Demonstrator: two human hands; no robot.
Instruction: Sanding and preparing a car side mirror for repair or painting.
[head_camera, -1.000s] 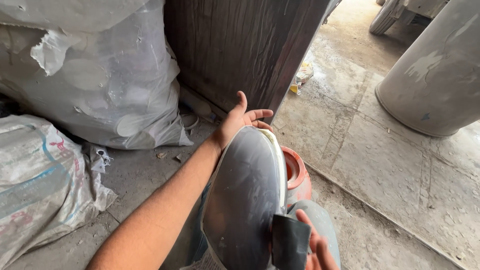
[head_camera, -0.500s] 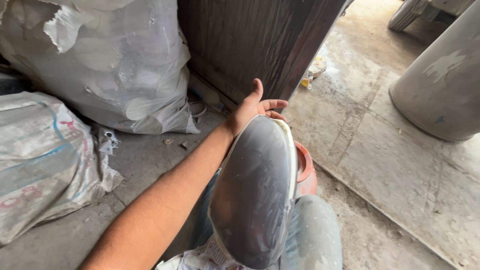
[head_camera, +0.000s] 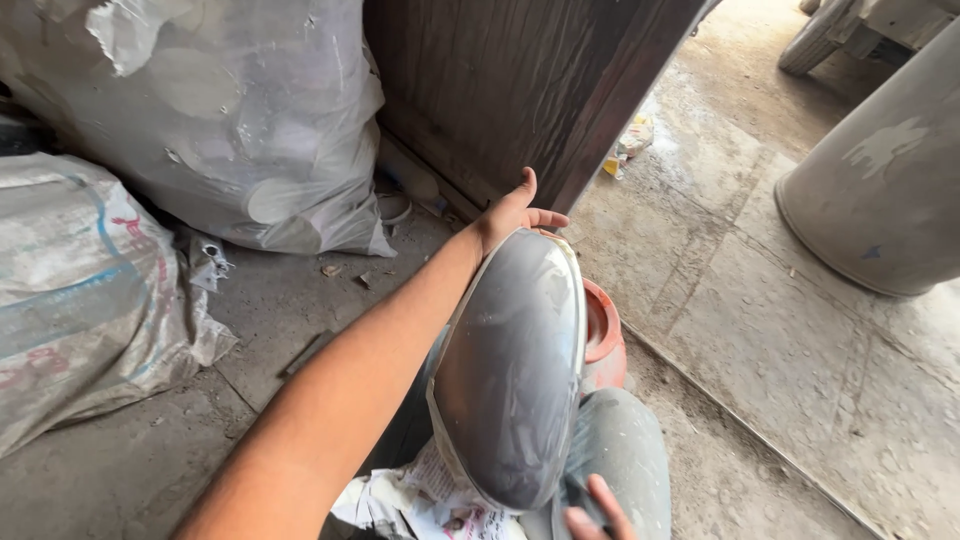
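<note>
Left hand (head_camera: 508, 215) grips the top rim of a big grey metal bowl (head_camera: 510, 370) standing on edge over the lap. Right hand (head_camera: 592, 512) only peeks in below, grip unclear. An orange pot (head_camera: 604, 335) sits behind. Full white sacks (head_camera: 210, 120) crowd the left, beside a dark wooden door (head_camera: 510, 90). Open concrete floor (head_camera: 760, 330) lies right, near a grey drum (head_camera: 885, 190).
</note>
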